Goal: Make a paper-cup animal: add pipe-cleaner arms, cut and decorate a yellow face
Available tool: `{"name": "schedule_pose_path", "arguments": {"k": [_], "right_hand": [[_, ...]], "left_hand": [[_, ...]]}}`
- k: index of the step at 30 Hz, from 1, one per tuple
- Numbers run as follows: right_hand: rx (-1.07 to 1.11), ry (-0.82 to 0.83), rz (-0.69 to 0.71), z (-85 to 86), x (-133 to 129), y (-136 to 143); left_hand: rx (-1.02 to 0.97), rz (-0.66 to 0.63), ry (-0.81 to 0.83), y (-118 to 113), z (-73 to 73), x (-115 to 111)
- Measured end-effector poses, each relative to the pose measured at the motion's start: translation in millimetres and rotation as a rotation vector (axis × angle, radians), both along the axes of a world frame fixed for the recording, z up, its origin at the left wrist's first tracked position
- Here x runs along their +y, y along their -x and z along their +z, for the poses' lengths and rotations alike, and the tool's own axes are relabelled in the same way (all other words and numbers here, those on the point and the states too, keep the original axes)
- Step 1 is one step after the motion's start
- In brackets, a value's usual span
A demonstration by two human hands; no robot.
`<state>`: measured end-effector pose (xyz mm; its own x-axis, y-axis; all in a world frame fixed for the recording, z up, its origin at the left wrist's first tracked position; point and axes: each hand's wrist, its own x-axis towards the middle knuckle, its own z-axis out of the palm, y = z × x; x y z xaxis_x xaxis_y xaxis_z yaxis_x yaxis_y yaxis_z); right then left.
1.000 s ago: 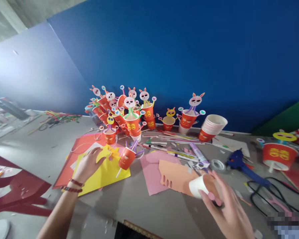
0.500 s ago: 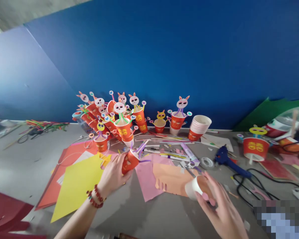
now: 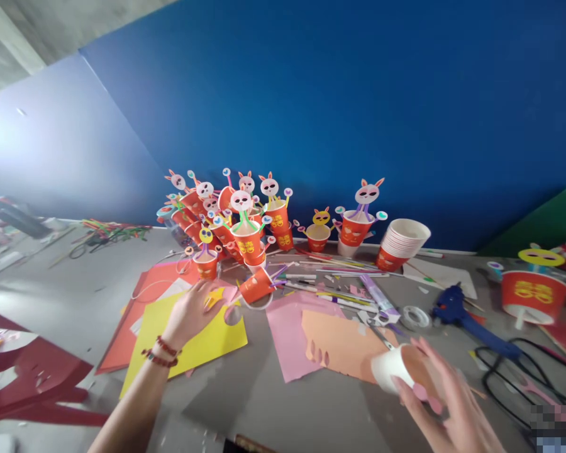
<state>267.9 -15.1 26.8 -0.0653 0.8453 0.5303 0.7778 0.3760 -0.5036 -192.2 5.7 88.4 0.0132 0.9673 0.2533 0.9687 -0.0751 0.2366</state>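
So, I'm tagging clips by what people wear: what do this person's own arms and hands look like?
The left hand is ungloved, with two strands of dark red beaded bracelets around the wrist; no sleeve shows on the visible forearm. The right hand is also ungloved; the frame cuts off its arm, so any sleeve there can't be told.

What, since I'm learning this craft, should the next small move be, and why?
Perhaps bring the left hand across to steady the white cup: it is tilted and held only by the right hand, while the left is over the yellow sheet.
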Motion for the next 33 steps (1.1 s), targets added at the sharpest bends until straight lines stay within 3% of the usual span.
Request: {"name": "schedule_pose_path", "arguments": {"k": [3, 6, 9, 12, 16, 23, 30, 33], "right_hand": [[0.027, 0.031, -0.018, 1.3, 2.1, 0.8], [0.044, 0.05, -0.019, 4.5, 5.7, 7.0], [0.039, 0.054, 0.01, 8.2, 7.3, 13.5], [0.029, 0.048, 0.033, 10.6, 5.4, 15.1], [0.028, 0.041, 0.021, 9.8, 0.5, 9.4], [0.041, 0.013, 0.029, 5.7, -6.9, 2.9], [0.059, 0.064, 0.0, 9.6, -7.6, 2.0], [0.061, 0.093, -0.02, 11.2, -7.7, -2.1]], "left_hand": [[0.045, -0.179, 0.124, 2.6, -11.6, -32.9], [0.061, -0.235, 0.189, -5.3, -30.9, -53.2], [0.078, -0.218, 0.167, -8.1, -42.4, -58.1], [0.119, -0.247, 0.175, -4.7, -41.6, -55.4], [0.156, -0.305, 0.193, -1.5, -34.7, -51.5], [0.155, -0.3, 0.132, 1.8, -23.5, -52.6], [0.216, -0.153, -0.07, 24.9, 23.1, -76.2], [0.227, -0.204, -0.084, 13.5, 42.5, -93.7]]}}
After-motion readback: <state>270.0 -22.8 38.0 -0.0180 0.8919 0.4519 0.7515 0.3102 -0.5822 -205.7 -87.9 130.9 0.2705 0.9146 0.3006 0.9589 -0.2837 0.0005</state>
